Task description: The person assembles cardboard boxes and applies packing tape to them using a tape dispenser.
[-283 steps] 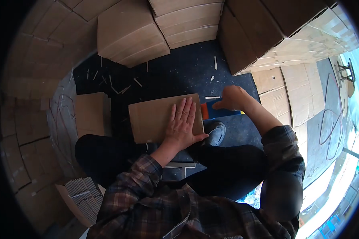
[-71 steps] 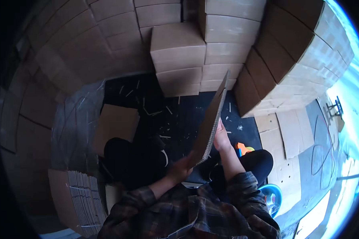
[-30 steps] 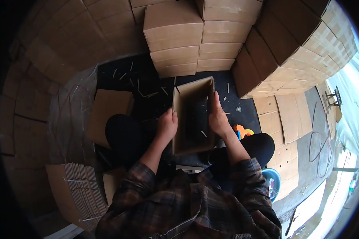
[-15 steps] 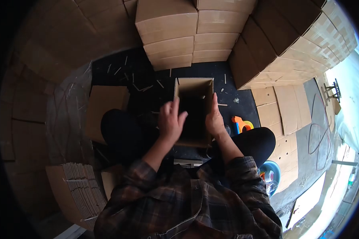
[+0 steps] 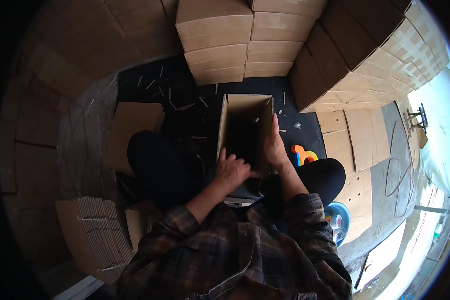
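An open-topped cardboard box (image 5: pixel 247 102) stands between my legs, with its dark inside facing up. My right hand (image 5: pixel 276 146) holds the box by its right wall, fingers stretched along the outside; its thumb is hard to make out. At the near end of the box is my left hand (image 5: pixel 232 172), fingers apart and slightly bent over the near left corner, thumb reaching right along the near edge. The near wall is mostly hidden under this hand. A small pale spot shows inside the box.
An orange tape dispenser (image 5: pixel 304 155) lies by my right knee, with a blue tub (image 5: pixel 341 220) nearer. Flattened cartons (image 5: pixel 102 232) are stacked at lower left; another box (image 5: pixel 135 127) sits by my left knee. Stacked cartons (image 5: pixel 215 35) stand behind. Cardboard scraps (image 5: pixel 170 100) litter the dark floor.
My left hand has come from above the box's left side down to its near edge. The right hand stays on the right wall. The whole view has shifted slightly.
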